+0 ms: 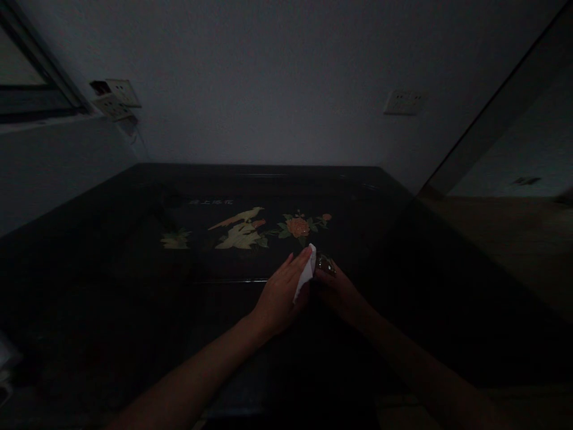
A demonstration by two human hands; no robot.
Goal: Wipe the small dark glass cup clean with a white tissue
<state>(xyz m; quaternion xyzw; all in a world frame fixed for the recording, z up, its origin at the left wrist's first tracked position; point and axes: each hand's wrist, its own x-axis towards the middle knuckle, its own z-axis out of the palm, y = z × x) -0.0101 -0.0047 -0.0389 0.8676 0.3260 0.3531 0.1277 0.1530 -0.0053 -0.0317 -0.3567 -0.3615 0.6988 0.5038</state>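
Observation:
In the dim head view, my left hand has its fingers together and presses a white tissue. The tissue lies against the side of a small dark, shiny object with bright glints. My right hand grips that object from the right. Its exact kind is too dark to make out, and the fingers around it are largely hidden. Both hands meet over the near side of a black glossy surface, decorated with a bird, a pink flower and some characters.
Behind the dark table rises a pale wall with a socket on the right. More sockets sit by a window frame at the left. A whitish object, cut off, shows at the lower left. Wooden floor lies to the right.

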